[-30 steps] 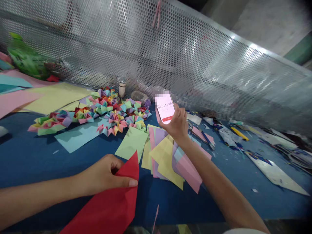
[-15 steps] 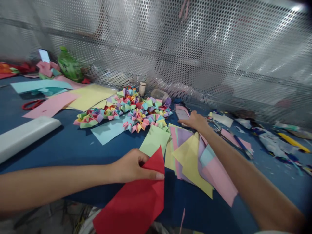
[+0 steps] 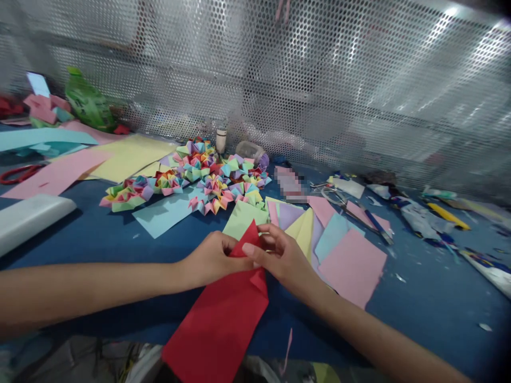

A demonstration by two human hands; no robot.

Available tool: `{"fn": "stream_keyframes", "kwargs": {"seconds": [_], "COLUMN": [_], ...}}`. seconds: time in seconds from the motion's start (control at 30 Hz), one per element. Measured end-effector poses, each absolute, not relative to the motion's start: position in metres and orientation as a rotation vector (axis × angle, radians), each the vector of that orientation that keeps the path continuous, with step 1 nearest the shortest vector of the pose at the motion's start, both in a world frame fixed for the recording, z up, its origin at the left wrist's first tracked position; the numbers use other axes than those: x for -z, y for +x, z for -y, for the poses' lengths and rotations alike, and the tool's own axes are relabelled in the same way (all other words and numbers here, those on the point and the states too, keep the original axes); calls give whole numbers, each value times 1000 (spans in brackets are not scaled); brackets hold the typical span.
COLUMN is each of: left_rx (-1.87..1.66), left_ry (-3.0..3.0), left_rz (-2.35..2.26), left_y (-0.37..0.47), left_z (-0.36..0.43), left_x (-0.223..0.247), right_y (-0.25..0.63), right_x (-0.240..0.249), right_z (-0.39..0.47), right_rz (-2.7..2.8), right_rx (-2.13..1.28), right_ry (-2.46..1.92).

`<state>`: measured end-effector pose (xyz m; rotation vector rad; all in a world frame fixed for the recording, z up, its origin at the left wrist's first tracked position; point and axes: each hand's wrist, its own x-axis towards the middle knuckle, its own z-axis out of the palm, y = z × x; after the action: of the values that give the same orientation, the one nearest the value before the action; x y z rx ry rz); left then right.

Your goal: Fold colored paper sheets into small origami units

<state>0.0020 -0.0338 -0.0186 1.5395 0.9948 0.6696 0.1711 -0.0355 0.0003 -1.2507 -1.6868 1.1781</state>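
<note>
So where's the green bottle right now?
In the head view, the green bottle is at the back on your left, by the metal mesh, just right of the folded pink paper.

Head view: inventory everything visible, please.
Folded sheet: one, red, in both hands
Folded-paper clusters: several, multicoloured, centre
Loose sheets: many, pastel, around clusters
Bottle: one, green, far left
Scissors-like handle: one, red, left edge
Long block: one, white, left edge
Jar: one, clear, lying behind clusters
Small container: one, white, beside jar
Stick: one, yellow, right
Scraps: many, mixed colours, right
Perforated panel: one, silver, back
Table: one, blue, underneath
Left hand: one, bare, centre
Right hand: one, bare, centre
</note>
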Motion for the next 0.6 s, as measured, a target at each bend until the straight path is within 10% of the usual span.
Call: {"fn": "stream_keyframes", "kwargs": {"seconds": [0.6], "left_rx": [-636], "left_ry": [1591], "left_rz": [-919], "left_y": [4], "left_z": [26], "left_x": [19], "right_y": [177], "right_x": [10], "right_z": [29], "right_rz": [1333], "right_rx": [-1173], "right_ry": [-1114]}}
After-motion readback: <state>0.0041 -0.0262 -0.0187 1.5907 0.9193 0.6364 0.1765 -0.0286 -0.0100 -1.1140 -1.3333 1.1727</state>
